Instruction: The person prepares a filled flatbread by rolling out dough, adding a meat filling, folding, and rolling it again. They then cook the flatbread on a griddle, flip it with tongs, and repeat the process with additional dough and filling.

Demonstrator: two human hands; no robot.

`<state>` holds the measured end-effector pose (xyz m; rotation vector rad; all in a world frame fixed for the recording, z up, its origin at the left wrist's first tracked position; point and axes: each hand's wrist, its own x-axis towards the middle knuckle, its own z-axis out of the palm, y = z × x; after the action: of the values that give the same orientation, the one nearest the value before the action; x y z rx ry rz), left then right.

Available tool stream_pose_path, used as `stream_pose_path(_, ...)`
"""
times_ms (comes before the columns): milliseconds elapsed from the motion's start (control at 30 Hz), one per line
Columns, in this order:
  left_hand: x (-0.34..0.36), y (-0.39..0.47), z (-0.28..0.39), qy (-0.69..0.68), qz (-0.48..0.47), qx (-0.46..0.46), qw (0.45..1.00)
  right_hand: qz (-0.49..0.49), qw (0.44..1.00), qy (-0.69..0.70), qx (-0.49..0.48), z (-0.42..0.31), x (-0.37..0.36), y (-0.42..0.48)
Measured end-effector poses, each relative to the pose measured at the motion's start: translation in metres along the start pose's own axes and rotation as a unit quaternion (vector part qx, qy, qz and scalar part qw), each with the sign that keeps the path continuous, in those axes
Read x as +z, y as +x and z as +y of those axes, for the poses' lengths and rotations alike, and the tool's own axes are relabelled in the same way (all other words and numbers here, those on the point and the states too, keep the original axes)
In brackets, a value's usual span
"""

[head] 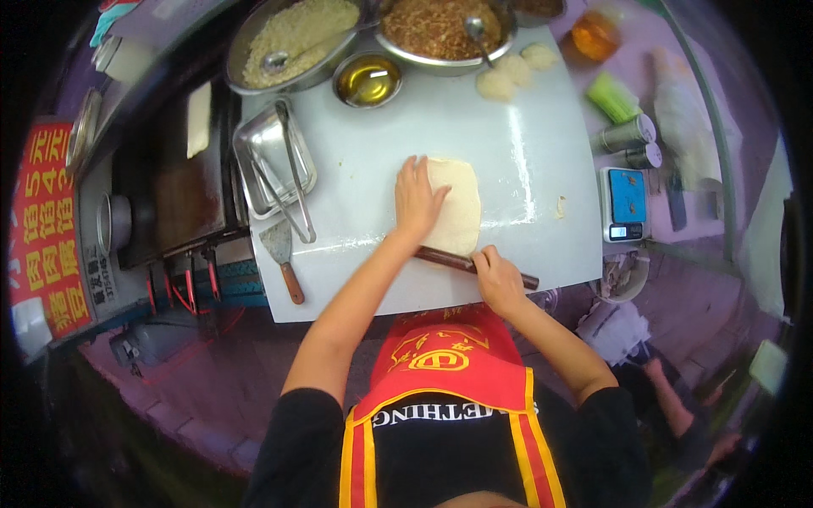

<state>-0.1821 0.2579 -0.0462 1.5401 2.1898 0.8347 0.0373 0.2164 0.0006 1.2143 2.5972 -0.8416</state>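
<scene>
A flat, roughly rectangular sheet of dough (458,203) lies on the pale worktop in front of me. My left hand (417,198) rests on its left edge, fingers somewhat spread and pointing away from me. At the near edge of the dough, a dark wooden rolling pin (444,258) lies at a slant, its left end partly hidden by my left forearm. My right hand (497,277) is closed around the pin near its right end.
Beyond the dough are bowls of pale filling (298,38), meat filling (438,28) and oil (368,80), with dough balls (495,84). Left are a metal tray (254,136) with tongs, a scraper (277,244) and a griddle (184,203). A scale (625,203) stands right; a person sits lower right.
</scene>
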Motion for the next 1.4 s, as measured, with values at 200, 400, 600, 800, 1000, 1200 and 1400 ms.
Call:
stream_pose_path(200,-0.019,0.078,0.013,0.127,-0.357,-0.006,0.925,0.007,0.971,0.186,0.152,0.057,-0.006,-0.032)
stream_pose_path(400,-0.055,0.067,0.022,-0.183,-0.499,0.046,0.846,0.107,0.860,0.490,0.096,0.070,-0.012,0.043)
stream_pose_path(600,-0.164,0.059,0.069,-0.309,-0.486,0.011,0.818,-0.044,0.870,0.486,0.071,0.022,-0.058,0.053)
stream_pose_path(800,-0.192,0.007,0.017,-0.058,-0.400,0.194,0.894,0.124,0.930,0.331,-0.096,-0.037,-0.070,-0.002)
stream_pose_path(1000,-0.011,-0.053,-0.007,-0.007,-0.194,0.196,0.961,-0.060,0.967,0.240,0.067,-0.014,-0.054,-0.019)
stream_pose_path(1200,0.015,-0.068,0.015,-0.031,-0.145,0.183,0.972,0.192,0.976,0.103,-0.030,0.029,-0.086,0.037)
stream_pose_path(1400,-0.027,-0.059,-0.002,0.104,0.036,0.028,0.994,0.155,0.968,-0.093,-0.174,0.000,-0.027,0.097)
